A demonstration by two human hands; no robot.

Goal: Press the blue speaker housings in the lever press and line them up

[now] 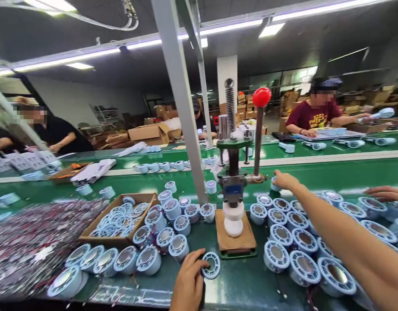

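At the bottom centre, the left hand (188, 283) curled loosely, fingertips resting on a flat blue ring (211, 264) lying on the green table (244, 280). Right of centre, the right hand (285, 180) reached out, fingers closed around a small blue part (274, 185) beside the press (234, 190).

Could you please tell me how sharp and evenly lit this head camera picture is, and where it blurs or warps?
Head view: ceiling light strips burn out white; the hand press and the left hand on a ring part are fairly sharp; the wire pile smears with blur; the right hand reaches far; the belt bows at the edges.
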